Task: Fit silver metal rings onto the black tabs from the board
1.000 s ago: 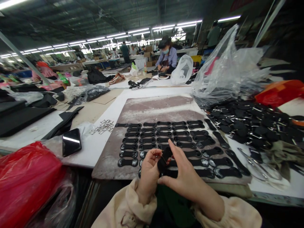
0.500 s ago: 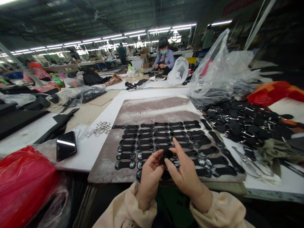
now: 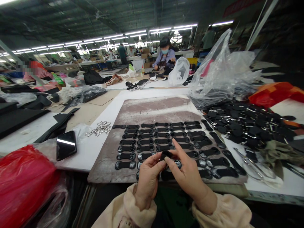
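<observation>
Close to the near edge of a grey-brown board point(image 3: 104, 171), a small black tab point(image 3: 166, 154) is bent over between my two hands. My left hand point(image 3: 149, 174) pinches it from the left with thumb and fingers. From the right, my right hand point(image 3: 187, 171) grips the same piece, its thumb pressed on it and its index finger raised and pointing away. Rows of flat black dumbbell-shaped tabs point(image 3: 125, 156) cover the board under and beyond my hands, their rounded ends shiny and wet-looking. My fingers hide part of the held tab and some tabs beneath.
Left of the board lie metal rectangular rings point(image 3: 101, 128) and a phone point(image 3: 66, 145). A red plastic bag point(image 3: 26, 183) sits at the near left. To the right are a heap of black tabs with metal rings point(image 3: 239, 123), scissors point(image 3: 251, 164) and clear plastic bags point(image 3: 218, 69). A co-worker point(image 3: 164, 55) sits opposite.
The tab in my fingers has turned and now shows a curled, rounded shape. My hands stay in nearly the same place. Across the table, the co-worker has raised a hand.
</observation>
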A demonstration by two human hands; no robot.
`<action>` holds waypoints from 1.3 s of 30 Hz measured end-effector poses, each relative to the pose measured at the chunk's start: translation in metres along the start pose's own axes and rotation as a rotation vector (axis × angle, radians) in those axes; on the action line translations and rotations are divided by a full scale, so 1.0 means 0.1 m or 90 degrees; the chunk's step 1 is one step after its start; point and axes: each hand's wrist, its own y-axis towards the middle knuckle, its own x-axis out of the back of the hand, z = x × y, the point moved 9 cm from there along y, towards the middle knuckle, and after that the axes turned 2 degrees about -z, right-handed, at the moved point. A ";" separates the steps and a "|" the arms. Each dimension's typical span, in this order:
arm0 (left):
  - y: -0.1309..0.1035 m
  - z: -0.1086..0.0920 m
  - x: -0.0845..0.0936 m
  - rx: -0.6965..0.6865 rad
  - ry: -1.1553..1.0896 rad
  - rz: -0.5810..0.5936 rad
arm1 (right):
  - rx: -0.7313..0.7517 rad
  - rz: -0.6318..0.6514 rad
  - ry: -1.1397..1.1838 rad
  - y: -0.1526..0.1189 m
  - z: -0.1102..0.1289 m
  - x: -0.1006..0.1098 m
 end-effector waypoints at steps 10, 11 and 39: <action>0.01 -0.07 0.08 -0.057 -0.011 -0.047 | 0.040 -0.030 0.048 0.01 0.02 0.01; 0.01 -0.09 0.09 -0.074 -0.006 -0.052 | 0.042 -0.034 0.050 0.01 0.03 0.01; -0.06 -0.10 -0.05 -0.154 0.366 0.022 | -0.089 0.045 -0.003 0.06 -0.19 -0.04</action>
